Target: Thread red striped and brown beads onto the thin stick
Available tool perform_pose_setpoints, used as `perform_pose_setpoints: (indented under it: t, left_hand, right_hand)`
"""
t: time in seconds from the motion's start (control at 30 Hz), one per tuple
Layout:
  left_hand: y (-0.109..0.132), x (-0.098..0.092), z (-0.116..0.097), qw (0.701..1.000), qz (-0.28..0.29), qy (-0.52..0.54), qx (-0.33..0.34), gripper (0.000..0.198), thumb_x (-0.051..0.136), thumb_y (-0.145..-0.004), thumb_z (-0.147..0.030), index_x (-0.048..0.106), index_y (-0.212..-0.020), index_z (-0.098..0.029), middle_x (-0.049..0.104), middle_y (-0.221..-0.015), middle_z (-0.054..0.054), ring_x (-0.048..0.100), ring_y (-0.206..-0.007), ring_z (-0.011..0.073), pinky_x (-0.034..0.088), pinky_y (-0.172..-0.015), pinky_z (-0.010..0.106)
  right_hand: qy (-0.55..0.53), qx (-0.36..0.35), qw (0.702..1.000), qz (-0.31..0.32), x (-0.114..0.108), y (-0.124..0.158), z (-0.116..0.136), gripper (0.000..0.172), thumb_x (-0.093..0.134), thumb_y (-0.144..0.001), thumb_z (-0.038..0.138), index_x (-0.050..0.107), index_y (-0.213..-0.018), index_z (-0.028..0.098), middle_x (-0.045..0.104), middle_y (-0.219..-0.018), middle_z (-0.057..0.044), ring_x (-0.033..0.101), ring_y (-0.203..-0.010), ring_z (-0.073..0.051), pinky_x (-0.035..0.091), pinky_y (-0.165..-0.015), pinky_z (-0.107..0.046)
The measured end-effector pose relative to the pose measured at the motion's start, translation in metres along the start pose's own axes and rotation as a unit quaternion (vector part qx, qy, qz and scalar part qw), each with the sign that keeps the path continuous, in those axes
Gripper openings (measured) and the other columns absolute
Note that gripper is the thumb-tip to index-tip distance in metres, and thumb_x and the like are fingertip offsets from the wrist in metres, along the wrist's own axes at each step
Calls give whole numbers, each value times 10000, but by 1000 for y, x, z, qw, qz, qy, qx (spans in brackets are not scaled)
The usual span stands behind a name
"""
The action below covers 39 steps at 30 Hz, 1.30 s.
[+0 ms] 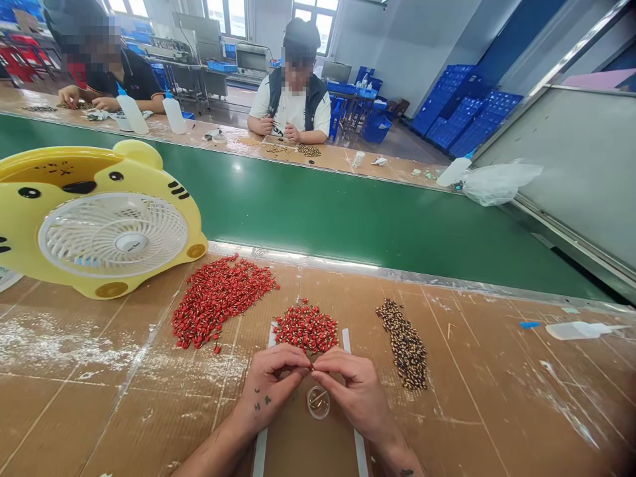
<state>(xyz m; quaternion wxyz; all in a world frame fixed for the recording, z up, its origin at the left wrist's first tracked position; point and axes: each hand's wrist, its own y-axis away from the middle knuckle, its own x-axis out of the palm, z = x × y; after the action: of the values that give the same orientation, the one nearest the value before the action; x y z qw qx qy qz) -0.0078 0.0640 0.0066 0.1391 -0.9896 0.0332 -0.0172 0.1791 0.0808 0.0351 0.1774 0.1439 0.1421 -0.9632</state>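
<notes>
My left hand [273, 381] and my right hand [355, 391] meet at the fingertips over a cardboard mat [311, 454] edged with white strips. Pinched between both is a tiny part, mostly hidden, with a reddish tint. Just beyond my fingers lies a small heap of red parts with gold-coloured pins [305, 326]. A larger pile of the same red parts [218, 298] spreads to the left. To the right is a long pile of small black-and-gold parts [405, 348]. Below my fingertips stands a small clear round dish [318, 403] with a few thin pieces in it.
A yellow animal-shaped fan [132, 242] stands at the left. A clear squeeze bottle [579, 330] and its blue cap [529, 324] lie at the right. Beyond runs a green conveyor belt [348, 212]; two people sit across it, handling small parts. A plastic bag [499, 182] lies at far right.
</notes>
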Motion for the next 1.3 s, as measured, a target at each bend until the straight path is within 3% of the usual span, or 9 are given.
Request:
perform_pose_setpoints:
  t: [0.17, 0.4, 0.6, 0.8, 0.93, 1.0, 1.1, 1.17, 1.3]
  left_hand:
    - [2, -1, 0, 999, -1, -44, -25, 138, 717, -800, -94, 804, -809, -201, 781, -770, 61, 715, -698, 166, 537, -654, 231]
    - [4, 2, 2, 990, -14, 5, -137, 52, 753, -758, -170, 789, -721, -175, 733, -639, 36, 617, -533, 126, 449, -512, 196]
    - [7, 2, 10, 985, -9, 13, -172, 52, 749, -760, -179, 799, -744, -173, 736, -678, 44, 638, -586, 141, 477, -557, 210]
    - [-3, 0, 2, 991, -9, -59, -119, 91, 700, -805, -208, 780, -773, -180, 732, -741, 50, 646, -659, 163, 495, -606, 231]
    - [-17, -5, -3, 975, -23, -195, -100, 130, 631, -858, -200, 761, -848, -191, 752, -800, 49, 654, -680, 168, 492, -622, 242]
    - [-27, -5, -3, 961, -3, -264, -81, 149, 611, -863, -176, 758, -859, -202, 757, -808, 40, 657, -687, 171, 493, -630, 248]
    - [-41, -4, -4, 945, 42, -321, -54, 199, 594, -848, -136, 763, -916, -218, 780, -862, 40, 693, -739, 185, 526, -684, 269]
    - [-45, -10, -7, 933, 37, -358, -28, 230, 567, -866, -148, 760, -968, -222, 786, -898, 54, 709, -773, 200, 546, -719, 294]
    - [-27, -51, -17, 884, -14, -467, 14, 240, 517, -923, -231, 742, -1004, -216, 763, -975, 91, 708, -907, 239, 552, -807, 337]
  right_hand:
    - [12, 7, 1000, 8, -3, 0, -1, 111, 690, -904, 192, 798, -910, 216, 749, -833, -42, 676, -763, -167, 534, -714, -267]
    - [1, 47, 999, 10, 0, 1, -5, 106, 695, -887, 216, 784, -835, 192, 721, -775, -38, 658, -722, -161, 505, -682, -256]
    - [-4, 62, 998, 12, 6, 1, -9, 124, 676, -884, 213, 781, -825, 185, 734, -780, -45, 662, -731, -171, 502, -692, -270]
    - [11, 37, 999, -20, -1, -4, -11, 102, 680, -873, 213, 779, -890, 198, 742, -838, -44, 673, -790, -181, 519, -742, -283]
    - [36, 26, 996, -80, -21, -1, -19, 150, 682, -879, 250, 753, -996, 187, 735, -898, -59, 673, -820, -193, 529, -773, -300]
    - [41, 29, 995, -92, -30, 2, -23, 147, 663, -896, 272, 748, -974, 181, 729, -880, -63, 669, -802, -194, 528, -757, -301]
    - [51, 27, 996, -65, -39, 6, -24, 148, 644, -912, 280, 743, -952, 178, 718, -843, -57, 661, -783, -191, 516, -739, -297]
    - [64, 12, 998, -24, -42, 7, -21, 151, 648, -912, 280, 740, -979, 181, 715, -839, -53, 653, -792, -193, 505, -749, -302]
    - [92, -10, 992, 85, -46, 12, -15, 122, 723, -870, 272, 745, -961, 194, 711, -817, -35, 637, -791, -195, 488, -751, -306]
